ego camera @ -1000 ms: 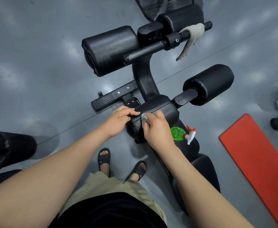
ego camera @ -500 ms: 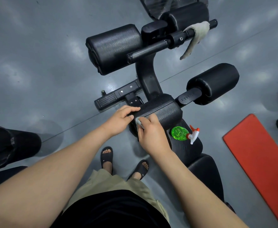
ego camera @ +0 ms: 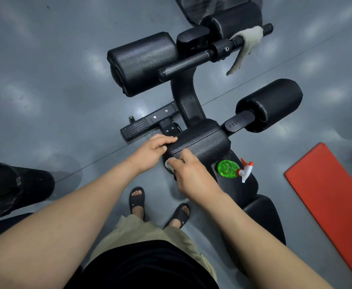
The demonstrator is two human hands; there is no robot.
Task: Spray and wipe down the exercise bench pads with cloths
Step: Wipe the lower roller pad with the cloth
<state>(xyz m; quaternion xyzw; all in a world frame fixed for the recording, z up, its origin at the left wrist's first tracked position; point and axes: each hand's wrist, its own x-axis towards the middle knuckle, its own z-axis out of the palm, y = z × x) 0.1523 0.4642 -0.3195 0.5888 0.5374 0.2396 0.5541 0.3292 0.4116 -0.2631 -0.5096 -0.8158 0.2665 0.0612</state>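
Right hand (ego camera: pixel 191 174) is down at the near end of the closest roller pad (ego camera: pixel 202 142), its grip bunched round a small pale cloth (ego camera: pixel 169 162) that's pressed against the pad's end face; only a corner of the cloth peeks out past the knuckles. Left hand (ego camera: pixel 154 150) rests on the same pad from the other side, grip loose, fingers laid nearly straight along the top edge and holding nothing. Just right of the pad, a green spray bottle (ego camera: pixel 227 168) with a red-and-white trigger lies on its side on the black bench (ego camera: pixel 248 188) seat, touched by neither hand. Further up the frame there's a big pad (ego camera: pixel 141 61) on the left and another (ego camera: pixel 273 101) out to the right, and a second cloth (ego camera: pixel 246 44) hangs draped over the black bar near the top. A red mat (ego camera: pixel 333 197) lies on the grey floor (ego camera: pixel 46 90) to the right, well apart from the bench, and the person's black sandals (ego camera: pixel 137 200) are planted just beside it.
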